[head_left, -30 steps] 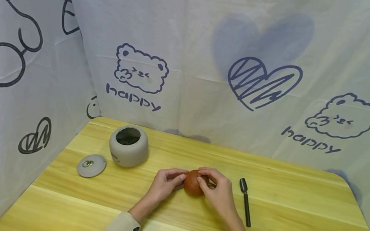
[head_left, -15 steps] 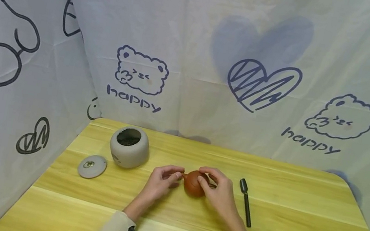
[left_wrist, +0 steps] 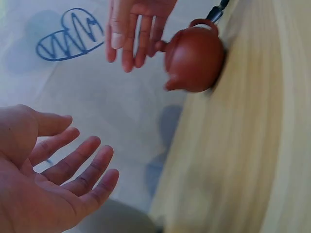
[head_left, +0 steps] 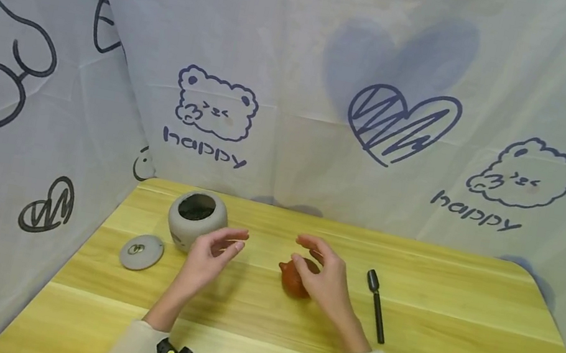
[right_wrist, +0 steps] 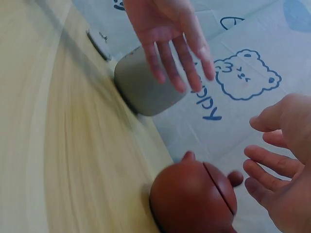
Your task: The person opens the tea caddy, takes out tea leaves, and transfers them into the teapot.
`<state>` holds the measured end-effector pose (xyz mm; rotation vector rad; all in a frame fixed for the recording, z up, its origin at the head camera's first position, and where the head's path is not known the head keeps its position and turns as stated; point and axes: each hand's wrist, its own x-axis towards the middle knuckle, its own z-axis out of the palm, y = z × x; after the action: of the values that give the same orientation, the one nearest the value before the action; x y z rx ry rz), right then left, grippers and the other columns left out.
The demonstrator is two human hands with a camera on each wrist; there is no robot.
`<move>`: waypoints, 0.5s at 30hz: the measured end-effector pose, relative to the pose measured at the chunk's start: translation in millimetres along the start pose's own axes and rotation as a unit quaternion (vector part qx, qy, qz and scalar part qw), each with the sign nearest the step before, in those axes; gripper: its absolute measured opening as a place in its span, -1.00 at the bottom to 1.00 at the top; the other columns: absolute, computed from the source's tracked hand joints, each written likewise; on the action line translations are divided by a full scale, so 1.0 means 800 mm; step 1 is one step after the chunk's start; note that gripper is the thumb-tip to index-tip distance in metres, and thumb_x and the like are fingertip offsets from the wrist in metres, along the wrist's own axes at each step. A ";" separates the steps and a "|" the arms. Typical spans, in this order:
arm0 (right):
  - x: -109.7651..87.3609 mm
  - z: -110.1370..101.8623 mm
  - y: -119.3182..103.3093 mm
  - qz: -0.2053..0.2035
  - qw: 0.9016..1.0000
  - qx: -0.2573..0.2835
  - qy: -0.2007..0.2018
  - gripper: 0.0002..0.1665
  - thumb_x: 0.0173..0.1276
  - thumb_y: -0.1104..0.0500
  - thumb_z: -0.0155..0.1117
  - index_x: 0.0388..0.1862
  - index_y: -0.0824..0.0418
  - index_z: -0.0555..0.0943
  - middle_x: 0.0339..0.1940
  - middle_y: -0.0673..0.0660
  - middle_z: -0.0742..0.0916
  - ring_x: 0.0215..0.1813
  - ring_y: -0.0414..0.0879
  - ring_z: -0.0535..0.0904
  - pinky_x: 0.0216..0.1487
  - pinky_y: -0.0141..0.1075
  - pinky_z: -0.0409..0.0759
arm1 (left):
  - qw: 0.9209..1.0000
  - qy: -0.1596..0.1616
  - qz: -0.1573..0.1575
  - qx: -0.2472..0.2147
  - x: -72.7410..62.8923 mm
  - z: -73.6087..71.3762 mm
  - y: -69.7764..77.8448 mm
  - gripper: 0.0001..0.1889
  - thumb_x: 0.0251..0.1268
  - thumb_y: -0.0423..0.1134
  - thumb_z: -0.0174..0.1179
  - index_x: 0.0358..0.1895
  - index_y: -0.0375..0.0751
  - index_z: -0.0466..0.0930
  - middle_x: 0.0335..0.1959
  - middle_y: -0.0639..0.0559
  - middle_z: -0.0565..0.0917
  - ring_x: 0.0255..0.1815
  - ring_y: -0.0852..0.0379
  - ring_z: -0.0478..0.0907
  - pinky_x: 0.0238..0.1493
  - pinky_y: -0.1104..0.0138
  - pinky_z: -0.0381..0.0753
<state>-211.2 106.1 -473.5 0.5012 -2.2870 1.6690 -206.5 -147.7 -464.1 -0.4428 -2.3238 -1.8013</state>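
Observation:
A small reddish-brown teapot [head_left: 293, 280] stands on the wooden table, its lid with a round knob in place and its spout toward the left. My right hand [head_left: 325, 275] hovers just over and beside the teapot, fingers relaxed and apart from it; in the right wrist view the knob [right_wrist: 235, 178] shows free of the fingertips. My left hand [head_left: 208, 258] is in the air left of the teapot, fingers loosely spread and holding nothing. It overlaps the front of a grey jar [head_left: 180, 225] in the head view. That jar is uncovered, with dark contents inside.
The jar's round grey lid [head_left: 141, 252] with a small ring on top lies on the table at the left. A dark scoop with a long handle [head_left: 377, 310] lies right of the teapot. Printed cloth [head_left: 305, 48] hangs behind the table.
My left hand has drawn away from the teapot's spout, moving left toward the jar. The right hand has let go of the teapot's lid and lifted slightly. The teapot stays in place.

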 end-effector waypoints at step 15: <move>0.027 0.063 -0.019 -0.004 0.999 0.046 -0.023 -0.33 0.39 0.17 0.47 0.44 0.07 0.48 0.25 0.06 0.63 0.29 0.09 0.56 0.34 0.00 0.59 | 0.993 0.071 0.098 0.003 -0.009 -0.098 0.027 -0.70 0.44 -0.47 0.25 0.18 -0.37 0.65 0.11 -0.33 0.65 0.12 -0.08 0.64 0.15 0.37 0.67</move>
<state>-224.5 51.2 -467.1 0.5736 -2.2441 1.7846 -196.1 -219.2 -426.9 -0.5049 -2.1109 -1.6756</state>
